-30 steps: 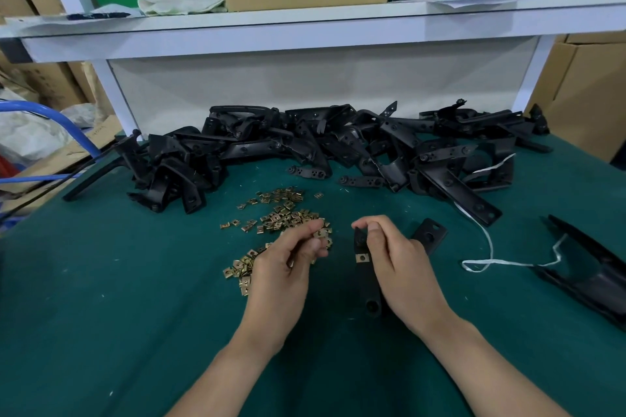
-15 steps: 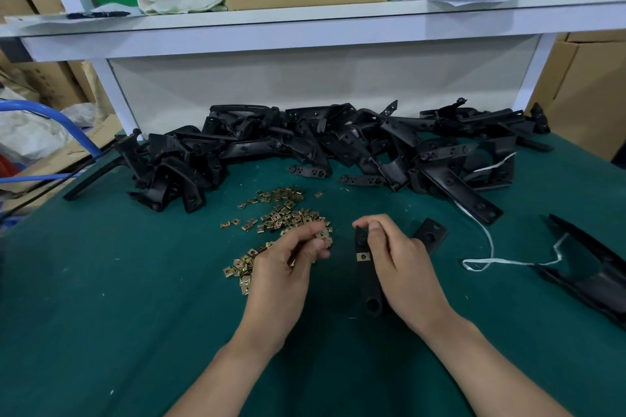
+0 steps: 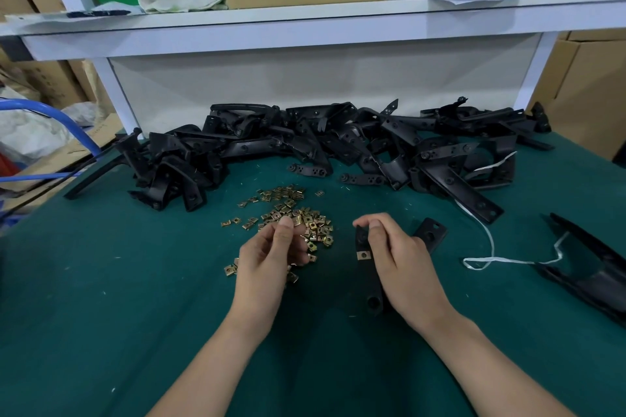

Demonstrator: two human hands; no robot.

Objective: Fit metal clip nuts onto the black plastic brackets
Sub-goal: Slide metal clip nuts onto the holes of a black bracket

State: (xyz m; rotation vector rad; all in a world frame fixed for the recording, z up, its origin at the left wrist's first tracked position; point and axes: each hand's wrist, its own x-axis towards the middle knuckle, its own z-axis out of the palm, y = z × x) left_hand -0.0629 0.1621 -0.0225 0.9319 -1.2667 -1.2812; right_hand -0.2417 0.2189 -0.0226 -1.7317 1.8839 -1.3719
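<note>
On the green table (image 3: 101, 281), the bracket pile (image 3: 338, 142) at 12 o'clock hasn't budged. The right hand (image 3: 403, 267) still grips the bracket (image 3: 371, 284), one fitted clip nut (image 3: 363, 254) on it. At its 9 o'clock the left hand (image 3: 267, 257) has just pinched a fresh nut (image 3: 298, 221) off the loose nuts (image 3: 288, 200); I reckon fitting's next.

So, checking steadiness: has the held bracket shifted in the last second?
No. The bracket keeps its place relative to the white string, right hand gripping it.
</note>
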